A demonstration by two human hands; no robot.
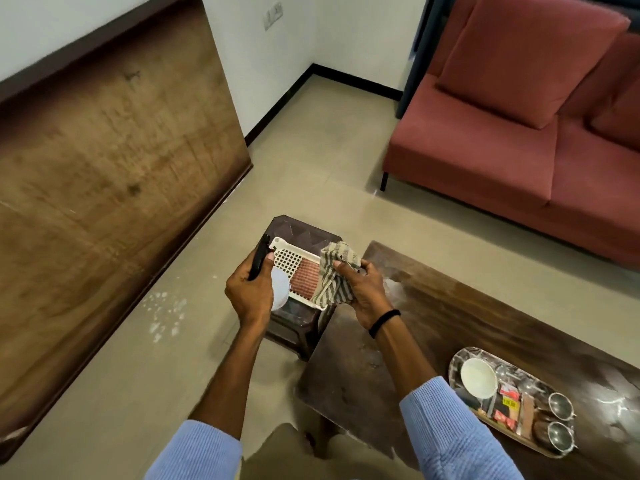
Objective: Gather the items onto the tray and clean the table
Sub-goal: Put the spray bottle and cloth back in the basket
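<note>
My left hand (pixel 250 292) grips a spray bottle (pixel 278 289) with a black trigger head and a white body, held over a white plastic basket (pixel 289 260). My right hand (pixel 363 289) holds a grey striped cloth (pixel 334 275) bunched above the same basket. A reddish scrubbing pad (pixel 305 278) lies inside the basket. At the lower right a metal tray (pixel 457 358) rests on the dark wooden table (pixel 433 313). The tray carries a white bowl (pixel 478 377), two steel cups (pixel 559 405), snack packets (pixel 509 405) and other small items. White smears mark the table top.
The basket sits on a small dark stool (pixel 304 233) just left of the table. A red sofa (pixel 519 133) stands beyond the table. A large wooden panel (pixel 104 185) runs along the left. White specks dot the floor (pixel 166 310).
</note>
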